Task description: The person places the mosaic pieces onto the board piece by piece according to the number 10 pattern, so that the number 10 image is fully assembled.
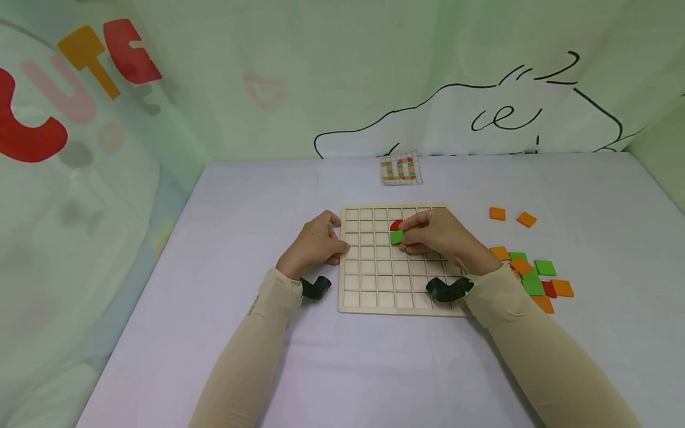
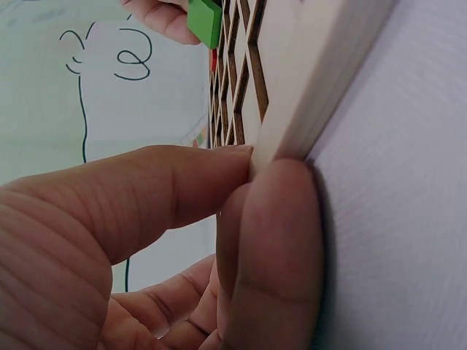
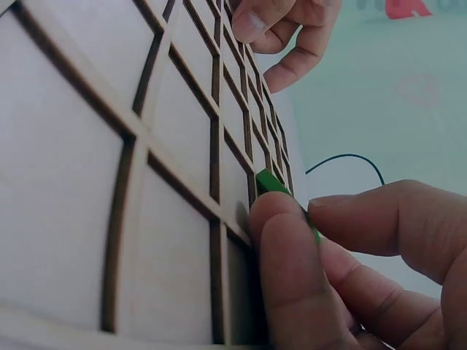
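A wooden grid board [image 1: 366,287] lies flat on the table. My left hand [image 1: 317,239] grips its left edge; in the left wrist view thumb and finger meet at the wooden rim [image 2: 306,95]. Over the upper middle of the grid, my right hand [image 1: 441,235] pinches a green square tile [image 1: 396,238] between thumb and fingers. The tile [image 3: 270,181] is tilted close over the cells in the right wrist view, partly hidden by a fingertip. Just behind it on the board is a red piece [image 1: 396,225], partly covered by the fingers.
A loose pile of orange, green and red tiles [image 1: 532,282] lies right of the board, partly behind the right forearm. Two orange tiles [image 1: 497,213] sit farther back. A small card with a coloured grid pattern [image 1: 401,169] rests behind the board, near the printed curtain.
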A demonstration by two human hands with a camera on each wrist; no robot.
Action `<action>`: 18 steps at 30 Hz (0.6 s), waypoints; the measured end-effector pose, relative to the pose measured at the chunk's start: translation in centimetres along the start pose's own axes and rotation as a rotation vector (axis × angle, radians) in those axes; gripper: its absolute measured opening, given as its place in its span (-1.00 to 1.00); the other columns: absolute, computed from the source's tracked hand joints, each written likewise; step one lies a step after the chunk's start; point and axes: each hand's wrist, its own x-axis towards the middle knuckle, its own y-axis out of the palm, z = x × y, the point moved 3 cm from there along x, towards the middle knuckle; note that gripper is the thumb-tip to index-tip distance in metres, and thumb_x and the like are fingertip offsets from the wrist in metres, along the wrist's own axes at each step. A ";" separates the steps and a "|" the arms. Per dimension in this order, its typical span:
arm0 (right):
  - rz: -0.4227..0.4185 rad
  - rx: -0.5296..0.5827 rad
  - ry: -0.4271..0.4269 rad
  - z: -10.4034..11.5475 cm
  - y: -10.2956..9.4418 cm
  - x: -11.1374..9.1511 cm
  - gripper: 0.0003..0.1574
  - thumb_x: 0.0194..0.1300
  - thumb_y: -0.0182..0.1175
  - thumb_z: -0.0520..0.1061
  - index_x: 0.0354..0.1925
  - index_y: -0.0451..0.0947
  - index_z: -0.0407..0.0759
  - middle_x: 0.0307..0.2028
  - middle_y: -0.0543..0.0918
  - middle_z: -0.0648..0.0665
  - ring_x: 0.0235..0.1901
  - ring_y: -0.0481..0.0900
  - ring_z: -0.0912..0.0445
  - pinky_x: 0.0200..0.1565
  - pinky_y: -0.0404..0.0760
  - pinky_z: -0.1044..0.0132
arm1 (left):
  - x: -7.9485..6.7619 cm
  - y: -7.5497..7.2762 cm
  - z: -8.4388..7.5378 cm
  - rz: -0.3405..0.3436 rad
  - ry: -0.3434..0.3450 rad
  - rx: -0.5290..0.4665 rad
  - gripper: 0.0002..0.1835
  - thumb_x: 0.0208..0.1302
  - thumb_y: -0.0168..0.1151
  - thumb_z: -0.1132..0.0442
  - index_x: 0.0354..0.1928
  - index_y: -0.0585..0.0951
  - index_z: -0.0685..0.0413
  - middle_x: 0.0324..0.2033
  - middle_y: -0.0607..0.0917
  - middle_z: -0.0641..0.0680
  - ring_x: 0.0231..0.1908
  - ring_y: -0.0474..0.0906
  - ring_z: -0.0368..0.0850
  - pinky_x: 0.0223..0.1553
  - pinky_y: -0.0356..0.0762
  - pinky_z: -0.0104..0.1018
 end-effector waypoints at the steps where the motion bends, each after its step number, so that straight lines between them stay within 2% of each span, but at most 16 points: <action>1: -0.002 -0.005 -0.001 0.0 0.0 -0.1 -0.54 0.37 0.29 -0.36 0.17 0.48 -0.54 -0.13 0.68 -0.25 -0.30 0.79 0.13 -0.15 0.80 0.31 | 0.0 0.0 0.0 0.000 0.000 0.001 -0.44 0.28 0.42 0.42 0.26 0.41 0.23 -0.32 0.57 0.14 -0.54 0.64 -0.14 -0.47 0.74 -0.35; 9: -0.025 -0.052 -0.002 0.1 0.3 -0.1 -0.54 0.32 0.33 -0.34 0.15 0.53 -0.49 -0.14 0.68 -0.23 -0.34 0.77 0.14 -0.20 0.80 0.33 | -0.1 0.1 -0.1 0.001 -0.001 -0.002 -0.43 0.28 0.41 0.42 0.28 0.41 0.22 -0.33 0.57 0.13 -0.53 0.64 -0.14 -0.46 0.75 -0.34; 18: -0.022 -0.217 -0.022 0.4 1.0 0.4 -0.56 0.27 0.43 -0.21 0.09 0.64 -0.34 -0.44 0.67 -0.11 -0.50 0.67 0.14 -0.41 0.73 0.37 | -0.3 0.1 -0.2 0.000 0.003 0.003 -0.44 0.28 0.40 0.43 0.27 0.41 0.22 -0.34 0.57 0.12 -0.54 0.64 -0.14 -0.46 0.75 -0.34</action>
